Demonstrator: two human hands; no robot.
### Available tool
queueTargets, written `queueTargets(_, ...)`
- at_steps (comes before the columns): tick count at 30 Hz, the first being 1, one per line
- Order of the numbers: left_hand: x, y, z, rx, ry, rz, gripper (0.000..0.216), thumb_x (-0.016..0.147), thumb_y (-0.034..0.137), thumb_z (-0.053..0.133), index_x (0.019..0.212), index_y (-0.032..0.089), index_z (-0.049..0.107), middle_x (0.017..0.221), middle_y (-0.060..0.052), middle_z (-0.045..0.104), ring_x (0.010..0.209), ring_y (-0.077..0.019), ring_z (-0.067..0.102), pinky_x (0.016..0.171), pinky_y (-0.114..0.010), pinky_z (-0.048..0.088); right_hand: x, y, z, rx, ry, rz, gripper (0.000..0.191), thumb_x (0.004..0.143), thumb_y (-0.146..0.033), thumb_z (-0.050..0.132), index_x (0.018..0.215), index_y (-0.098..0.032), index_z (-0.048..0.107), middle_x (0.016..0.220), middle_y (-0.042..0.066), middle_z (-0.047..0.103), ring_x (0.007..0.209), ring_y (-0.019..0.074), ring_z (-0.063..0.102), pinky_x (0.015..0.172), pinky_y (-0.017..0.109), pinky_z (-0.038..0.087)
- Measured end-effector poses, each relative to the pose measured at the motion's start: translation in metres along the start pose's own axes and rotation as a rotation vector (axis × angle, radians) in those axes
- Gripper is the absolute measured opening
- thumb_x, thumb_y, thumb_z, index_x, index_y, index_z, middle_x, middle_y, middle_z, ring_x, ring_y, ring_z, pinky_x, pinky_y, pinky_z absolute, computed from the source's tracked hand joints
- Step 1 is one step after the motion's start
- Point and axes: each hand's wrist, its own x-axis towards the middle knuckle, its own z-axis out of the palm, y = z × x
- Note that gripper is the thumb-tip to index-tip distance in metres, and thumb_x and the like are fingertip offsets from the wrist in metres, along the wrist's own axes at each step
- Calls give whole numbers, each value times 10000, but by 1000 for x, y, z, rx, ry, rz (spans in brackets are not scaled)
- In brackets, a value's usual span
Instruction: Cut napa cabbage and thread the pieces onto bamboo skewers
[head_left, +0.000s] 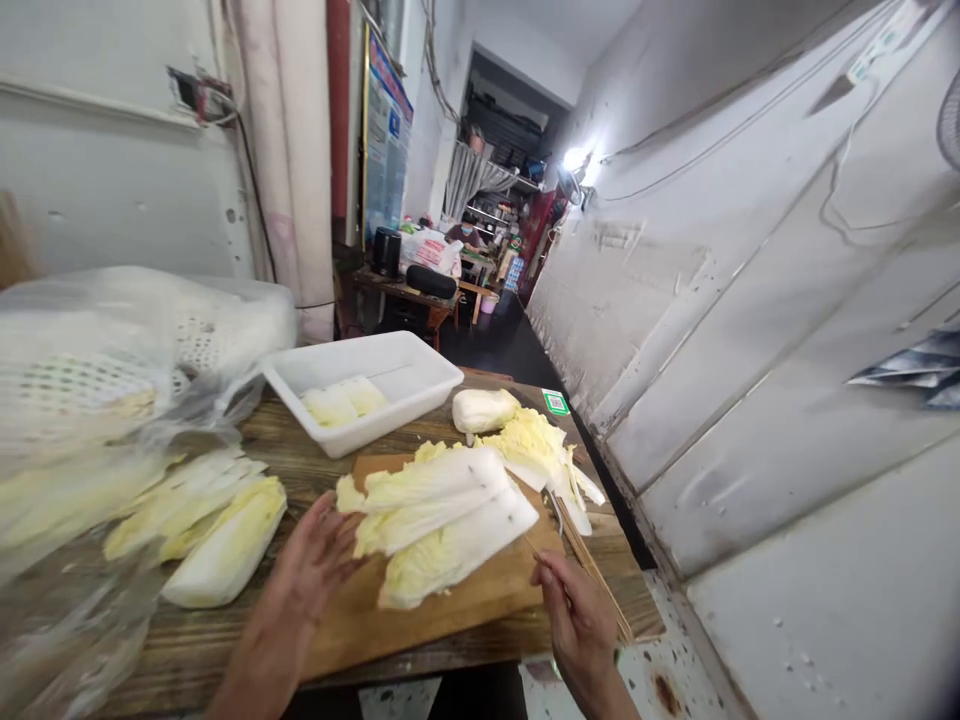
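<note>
Pale napa cabbage leaves [450, 515], lying side by side, are above a wooden cutting board [495, 590]. My right hand [581, 610] pinches a thin bamboo skewer [532, 545] whose far end meets the white stem side of the leaves. How deep it goes in is hidden. My left hand [319, 545] is open, its fingers spread beside the yellow leafy ends; I cannot tell whether they touch. A bundle of bamboo skewers [592, 565] lies along the board's right side, near a metal utensil handle [555, 512].
A white plastic tub [442, 385] behind the board holds cabbage pieces [343, 400]. More cabbage leaves [536, 445] lie at the back right, and a cabbage half [229, 545] at the left. Clear plastic bags [135, 300] cover the table's left side. A wall [750, 420] runs along the right.
</note>
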Motion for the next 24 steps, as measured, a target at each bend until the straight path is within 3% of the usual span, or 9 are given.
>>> queueTargets(3, 0, 35, 12, -323, -23, -253, 782, 619, 715, 740, 1273, 304, 617, 1322, -65, 663, 1235, -371, 584, 911, -464, 598, 8, 2, 14, 57, -98, -5, 280, 935, -86, 518, 1140, -221, 654, 740, 1, 677, 641, 130, 672, 604, 214, 548)
queueTargets(7, -9, 51, 18, -327, 29, -467, 446, 531, 375, 923, 911, 216, 752, 1000, -70, 783, 1060, -339, 690, 845, -389, 619, 10, 5, 27, 98, -126, 20, 260, 930, -84, 529, 1105, -215, 670, 726, -1, 674, 628, 124, 664, 600, 202, 540)
queueTargets(10, -12, 47, 15, -279, 60, -550, 364, 512, 290, 924, 815, 205, 742, 917, -62, 785, 1016, -322, 708, 862, -386, 606, 13, 8, 31, 134, -142, 28, 255, 924, -84, 539, 1091, -217, 679, 715, -4, 676, 619, 122, 660, 599, 201, 537)
queueTargets(12, -9, 47, 10, -219, 135, -492, 400, 513, 293, 901, 863, 206, 728, 981, -67, 774, 1086, -320, 679, 951, -406, 563, 16, 8, 33, 138, -160, 36, 244, 926, -95, 541, 1083, -212, 686, 708, -1, 677, 624, 129, 662, 602, 209, 537)
queueTargets(15, 1, 51, 0, -48, 348, -150, 492, 570, 378, 827, 1018, 237, 683, 1152, -58, 720, 1254, -314, 572, 1129, -453, 404, 19, 8, 34, 119, -185, 55, 217, 933, -121, 540, 1054, -201, 701, 708, 11, 686, 631, 139, 664, 610, 224, 542)
queueTargets(17, 9, 56, -5, 157, 403, 42, 509, 651, 444, 771, 1116, 278, 647, 1264, -45, 668, 1319, -310, 512, 1175, -476, 325, 20, 8, 34, 104, -200, 59, 204, 939, -138, 536, 1038, -193, 706, 716, 21, 696, 634, 144, 665, 612, 232, 545)
queueTargets(21, 20, 67, -2, 649, 160, 90, 598, 761, 540, 681, 1312, 331, 578, 1441, -45, 559, 1357, -337, 472, 1168, -532, 302, 25, 8, 32, 91, -235, 62, 200, 952, -159, 519, 1016, -183, 708, 713, 31, 704, 624, 149, 663, 590, 238, 539)
queueTargets(24, 25, 74, 8, 798, 55, 191, 667, 781, 573, 638, 1381, 299, 534, 1495, -62, 509, 1384, -335, 442, 1159, -530, 312, 30, 5, 30, 113, -255, 65, 202, 957, -166, 511, 1015, -182, 704, 685, 20, 687, 609, 147, 653, 584, 239, 530)
